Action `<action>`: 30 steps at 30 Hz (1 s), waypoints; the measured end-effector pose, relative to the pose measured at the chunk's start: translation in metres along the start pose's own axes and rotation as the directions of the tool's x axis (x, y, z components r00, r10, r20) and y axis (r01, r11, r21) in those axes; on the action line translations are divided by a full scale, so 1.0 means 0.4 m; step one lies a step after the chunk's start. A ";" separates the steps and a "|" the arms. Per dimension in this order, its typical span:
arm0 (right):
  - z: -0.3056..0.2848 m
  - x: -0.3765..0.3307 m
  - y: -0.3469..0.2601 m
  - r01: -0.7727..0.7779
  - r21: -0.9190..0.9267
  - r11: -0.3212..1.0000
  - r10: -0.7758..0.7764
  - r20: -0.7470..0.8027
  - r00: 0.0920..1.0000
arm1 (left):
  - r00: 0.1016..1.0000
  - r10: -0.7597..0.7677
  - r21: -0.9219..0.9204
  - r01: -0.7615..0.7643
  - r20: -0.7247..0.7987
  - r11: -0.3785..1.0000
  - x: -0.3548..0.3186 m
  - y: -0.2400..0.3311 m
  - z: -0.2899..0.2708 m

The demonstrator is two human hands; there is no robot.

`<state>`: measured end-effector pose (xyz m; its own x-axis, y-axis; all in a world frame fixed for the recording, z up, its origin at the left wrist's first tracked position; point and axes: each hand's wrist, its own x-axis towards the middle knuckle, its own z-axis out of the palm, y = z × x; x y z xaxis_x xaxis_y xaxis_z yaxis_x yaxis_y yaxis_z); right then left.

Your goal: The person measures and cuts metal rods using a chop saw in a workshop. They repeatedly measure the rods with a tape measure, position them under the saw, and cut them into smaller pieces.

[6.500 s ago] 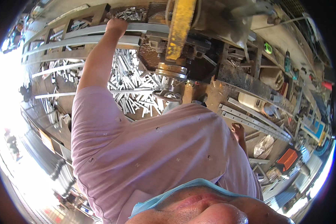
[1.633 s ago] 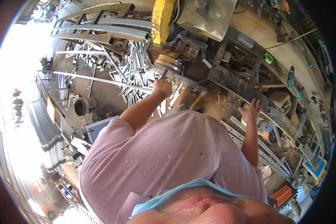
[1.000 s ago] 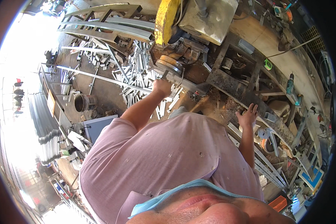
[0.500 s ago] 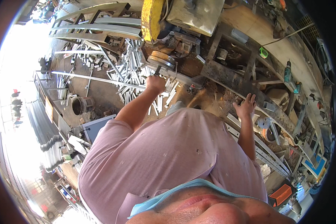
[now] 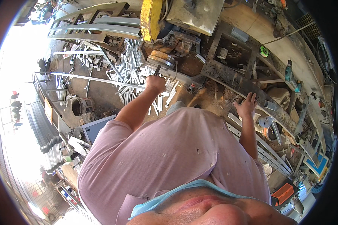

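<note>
My left hand [image 5: 156,83] is stretched forward and closed on the small clamp handle [image 5: 157,69] at the base of a cut-off saw with a yellow blade guard [image 5: 151,18]. A long thin metal bar [image 5: 97,78] runs from the left toward the saw. Below the saw lies a pile of short cut metal pieces [image 5: 131,71]. My right hand [image 5: 247,106] is open with its fingers spread, holding nothing, right beside a rusty steel beam [image 5: 233,80] of the workbench. My pink shirt fills the lower part of the view.
Curved metal frames [image 5: 90,30] lie at the top left. A round dark bucket [image 5: 77,107] stands on the floor at left. On the bench are a green tape measure [image 5: 264,51] and a drill [image 5: 289,73]. Flat bars [image 5: 266,153] and an orange box [image 5: 282,193] lie at right.
My left hand came down from the far metal frame to the saw's clamp handle and stays closed there. The right hand has stayed open, shifting slightly near the beam.
</note>
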<state>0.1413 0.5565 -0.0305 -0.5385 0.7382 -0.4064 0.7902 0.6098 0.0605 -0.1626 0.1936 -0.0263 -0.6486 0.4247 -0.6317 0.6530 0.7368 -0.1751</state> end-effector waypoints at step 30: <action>-0.012 -0.012 -0.012 -0.016 0.024 1.000 0.016 -0.004 1.000 | 1.000 -0.023 0.036 0.024 -0.017 0.999 0.015 -0.002 0.016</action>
<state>0.1387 0.5514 -0.0245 -0.5268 0.7491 -0.4017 0.8055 0.5908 0.0454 -0.1644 0.1922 -0.0349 -0.6699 0.4164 -0.6146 0.6513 0.7270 -0.2174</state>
